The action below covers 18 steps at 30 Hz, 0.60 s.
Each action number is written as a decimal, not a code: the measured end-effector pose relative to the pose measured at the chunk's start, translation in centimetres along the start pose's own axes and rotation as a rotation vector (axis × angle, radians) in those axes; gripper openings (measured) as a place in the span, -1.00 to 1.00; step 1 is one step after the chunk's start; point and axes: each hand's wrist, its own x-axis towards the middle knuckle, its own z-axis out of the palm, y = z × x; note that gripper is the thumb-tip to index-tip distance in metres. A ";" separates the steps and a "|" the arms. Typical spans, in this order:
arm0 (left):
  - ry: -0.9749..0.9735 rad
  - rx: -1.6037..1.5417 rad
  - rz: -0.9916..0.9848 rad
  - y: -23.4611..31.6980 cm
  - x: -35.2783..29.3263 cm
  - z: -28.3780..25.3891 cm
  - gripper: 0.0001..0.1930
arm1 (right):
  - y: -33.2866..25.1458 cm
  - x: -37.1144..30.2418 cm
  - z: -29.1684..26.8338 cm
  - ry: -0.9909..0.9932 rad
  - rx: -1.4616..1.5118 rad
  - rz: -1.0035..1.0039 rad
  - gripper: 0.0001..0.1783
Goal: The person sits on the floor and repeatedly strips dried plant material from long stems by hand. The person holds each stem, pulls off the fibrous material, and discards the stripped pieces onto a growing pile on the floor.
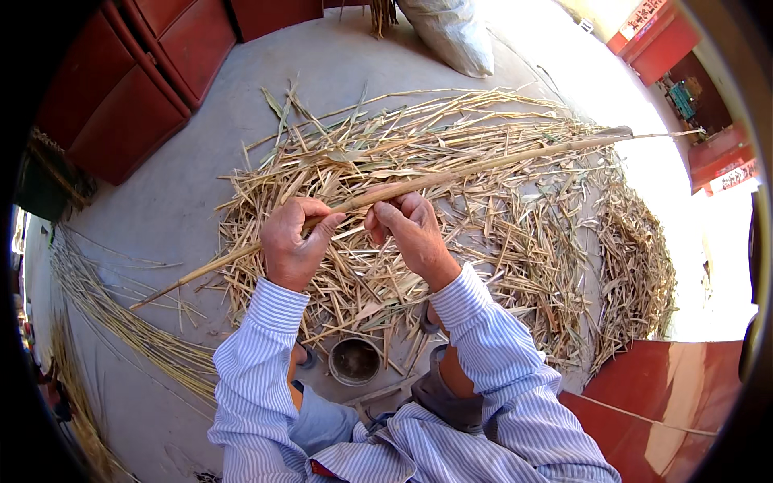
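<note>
A long, dry reed stalk (483,167) slants across the middle, its thin tip at the upper right and its cut end at the lower left. My left hand (291,245) is closed around its lower part, with the thumb along the top. Just to the right, my right hand (416,235) is bent against the near side of the stalk, thumb and fingertips pinched together. Whatever lies between those fingertips is hidden. Beneath both hands spreads a heap of dry stalks and husks (362,165).
A round metal bowl (354,361) stands between my feet. Thin peeled stalks (133,318) lie on the floor at left. A red board (644,394) is at lower right, a pale sack (451,36) at the far side, and red panels (133,113) at upper left.
</note>
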 end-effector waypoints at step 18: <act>-0.027 -0.100 -0.143 0.9 -0.5 0.8 -0.75 | 0.7 -0.4 0.1 0.043 0.050 -0.105 -0.80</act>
